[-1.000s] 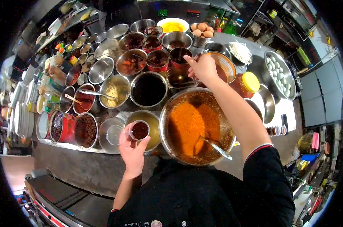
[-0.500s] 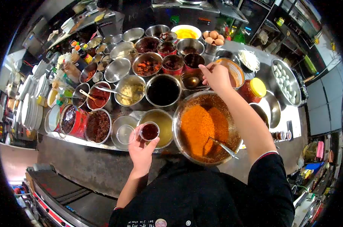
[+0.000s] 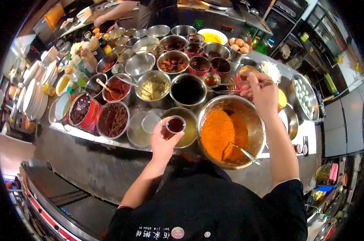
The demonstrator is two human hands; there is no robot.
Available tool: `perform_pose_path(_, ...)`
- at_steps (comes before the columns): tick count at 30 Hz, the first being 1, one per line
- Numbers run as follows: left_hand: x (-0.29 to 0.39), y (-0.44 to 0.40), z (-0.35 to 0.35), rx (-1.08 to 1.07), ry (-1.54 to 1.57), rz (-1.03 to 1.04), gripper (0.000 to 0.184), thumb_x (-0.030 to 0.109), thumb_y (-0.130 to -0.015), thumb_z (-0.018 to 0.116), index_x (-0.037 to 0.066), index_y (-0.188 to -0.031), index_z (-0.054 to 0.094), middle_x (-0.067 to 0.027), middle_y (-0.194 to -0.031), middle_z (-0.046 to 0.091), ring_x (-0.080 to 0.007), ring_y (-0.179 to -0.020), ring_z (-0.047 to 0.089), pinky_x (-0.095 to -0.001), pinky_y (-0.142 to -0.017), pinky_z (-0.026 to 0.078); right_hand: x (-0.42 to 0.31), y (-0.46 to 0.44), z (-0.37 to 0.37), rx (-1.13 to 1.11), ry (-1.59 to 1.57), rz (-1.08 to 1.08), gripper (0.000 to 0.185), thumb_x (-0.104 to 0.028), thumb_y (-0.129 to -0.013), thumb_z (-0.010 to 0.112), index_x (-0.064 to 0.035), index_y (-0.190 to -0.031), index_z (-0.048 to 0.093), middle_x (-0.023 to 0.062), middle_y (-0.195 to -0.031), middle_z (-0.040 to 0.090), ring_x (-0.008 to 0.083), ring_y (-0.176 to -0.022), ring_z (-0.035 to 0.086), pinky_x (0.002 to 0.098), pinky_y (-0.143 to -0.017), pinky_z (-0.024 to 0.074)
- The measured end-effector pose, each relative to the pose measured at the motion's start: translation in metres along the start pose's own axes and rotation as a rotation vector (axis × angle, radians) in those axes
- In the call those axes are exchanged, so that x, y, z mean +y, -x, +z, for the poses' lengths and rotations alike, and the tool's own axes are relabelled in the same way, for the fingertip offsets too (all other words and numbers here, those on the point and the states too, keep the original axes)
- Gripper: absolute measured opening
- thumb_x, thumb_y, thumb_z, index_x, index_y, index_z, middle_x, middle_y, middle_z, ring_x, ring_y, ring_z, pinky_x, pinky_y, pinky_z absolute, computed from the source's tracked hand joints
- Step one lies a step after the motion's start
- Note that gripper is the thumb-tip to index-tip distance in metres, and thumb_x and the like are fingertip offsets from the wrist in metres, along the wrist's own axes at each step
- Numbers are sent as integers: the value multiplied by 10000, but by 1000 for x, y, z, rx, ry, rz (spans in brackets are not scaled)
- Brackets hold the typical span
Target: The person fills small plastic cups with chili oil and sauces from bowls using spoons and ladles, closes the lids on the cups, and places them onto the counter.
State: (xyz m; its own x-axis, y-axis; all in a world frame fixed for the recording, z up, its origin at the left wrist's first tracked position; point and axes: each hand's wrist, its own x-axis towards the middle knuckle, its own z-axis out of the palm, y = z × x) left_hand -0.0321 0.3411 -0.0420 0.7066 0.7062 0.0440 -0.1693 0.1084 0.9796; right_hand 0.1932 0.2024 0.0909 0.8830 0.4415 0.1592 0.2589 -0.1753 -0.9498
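Observation:
My left hand (image 3: 162, 144) pinches a small clear plastic sauce cup (image 3: 175, 125) with dark red contents. Its round clear lid (image 3: 151, 123) stands out to the left, open. Below them are a bowl of pale yellowish liquid (image 3: 189, 134) and a clear tub (image 3: 138, 136). My right hand (image 3: 264, 98) is closed around the handle of a metal ladle (image 3: 211, 80). Amber liquid fills the ladle's bowl, which hangs near a pot of black liquid (image 3: 188, 90). Under my right forearm sits a big steel bowl (image 3: 261, 136) of orange-red powder with a spoon (image 3: 245, 153) in it.
Steel bowls of sauces and pastes crowd the table, among them a chopped yellow paste (image 3: 153, 86) and a red sauce (image 3: 117, 91). Brown eggs (image 3: 239, 45) and a pan of pale eggs (image 3: 303, 96) stand right. Across the table is another person's arm (image 3: 115, 13).
My right hand has brought the ladle up with amber liquid in it. The cup stays in my left hand. Another person has come into view at the back, and the view has shifted.

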Motion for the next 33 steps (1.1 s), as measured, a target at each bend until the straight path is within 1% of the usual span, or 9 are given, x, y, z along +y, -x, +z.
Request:
perform_pose_path(10, -8, -1, -13, 8, 231, 9, 578, -51, -688, 701, -6, -1206, 448, -98, -1048, 600, -146, -938, 594, -259, -817, 481, -51, 90, 17, -222, -20, -229, 143, -107, -910, 523, 26, -869, 559, 101, -702, 629, 133, -607, 615, 244, -554, 510)
perform_pose_path(12, 0, 0, -18, -14, 174, -118, 606, -90, -677, 688, -35, -1222, 428, -94, -1150, 538, -189, -1023, 560, -306, -908, 459, -48, 103, 19, -303, 96, -327, 89, -70, -884, 556, 17, -871, 572, 102, -695, 619, 129, -616, 610, 259, -567, 500)
perform_pose_path(15, 12, 3, -22, 14, 115, -96, 604, -75, -675, 701, -29, -1215, 435, -85, -1127, 545, -172, -1006, 559, -295, -905, 452, -53, 113, 18, -444, 317, -514, 105, -54, -811, 643, 7, -875, 585, 116, -721, 614, 183, -633, 619, 292, -578, 492)
perform_pose_path(17, 12, 3, -26, 16, 136, -74, 597, -72, -676, 702, -29, -1210, 437, -85, -1117, 548, -166, -1002, 559, -293, -900, 453, -62, 118, 23, -564, 415, -913, 189, -39, -731, 703, -1, -877, 589, 126, -761, 614, 249, -673, 622, 317, -592, 484)
perform_pose_path(20, 15, 3, -30, 9, 160, -35, 581, -66, -681, 699, -25, -1200, 441, -83, -1103, 551, -160, -999, 557, -289, -893, 454, -66, 127, 24, -570, 515, -1024, 204, -15, -708, 708, -5, -872, 587, 123, -790, 616, 271, -705, 619, 322, -607, 483)
perform_pose_path(24, 27, 0, -35, -5, 138, -41, 556, -71, -690, 682, -19, -1190, 445, -84, -1106, 550, -158, -1005, 554, -286, -893, 453, -40, 116, 19, -408, 234, -842, 152, 32, -768, 645, 2, -887, 556, 132, -797, 620, 226, -633, 624, 333, -591, 519)
perform_pose_path(26, 26, 0, -36, -1, 148, -11, 563, -73, -689, 687, -24, -1192, 441, -88, -1101, 556, -161, -998, 562, -283, -893, 452, -33, 108, 26, -179, 16, -438, 54, -34, -906, 491, 11, -897, 521, 131, -721, 618, 183, -623, 623, 311, -576, 517)
perform_pose_path(28, 27, 1, -38, 4, 157, 18, 569, -74, -687, 692, -28, -1194, 437, -93, -1097, 563, -164, -991, 570, -279, -893, 450, -20, 86, 21, -39, -206, -77, 164, -137, -935, 479, 10, -873, 515, 123, -694, 614, 194, -605, 619, 279, -557, 490)
perform_pose_path(33, 35, 9, -43, 5, 94, 32, 694, -85, -696, 687, -32, -1296, 342, -141, -1155, 525, -192, -1070, 533, -315, -918, 445, 29, 42, 5, 133, -280, 12, 226, -208, -918, 537, 13, -881, 563, 112, -711, 623, 171, -589, 614, 236, -543, 458)
